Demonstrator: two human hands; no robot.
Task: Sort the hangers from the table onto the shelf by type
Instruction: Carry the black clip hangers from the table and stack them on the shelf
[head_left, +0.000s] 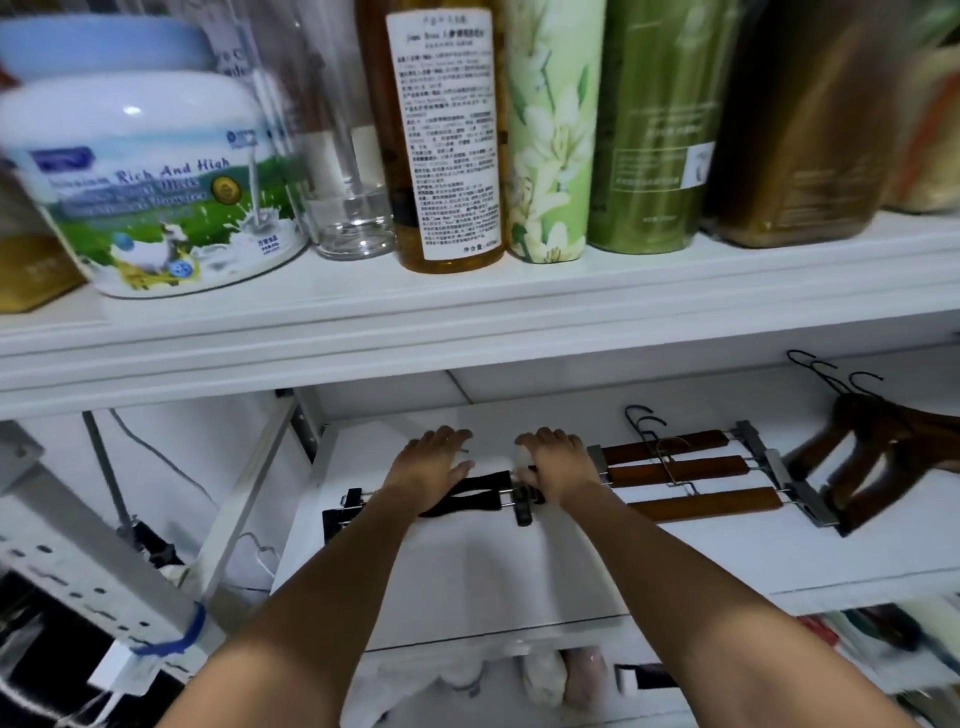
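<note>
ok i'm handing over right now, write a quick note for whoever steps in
Left hand: flat on the black clip hangers.
Right hand: on their right end, grip unclear.
Lower shelf: black clip hangers left, three wooden clip hangers middle, dark wooden hangers right.
Done: three types grouped apart.
To do: settle the black ones; table out of view, so any remaining hangers unknown.

On lower shelf, clip hangers at left, three bar hangers beside them, coat hangers farthest right
</note>
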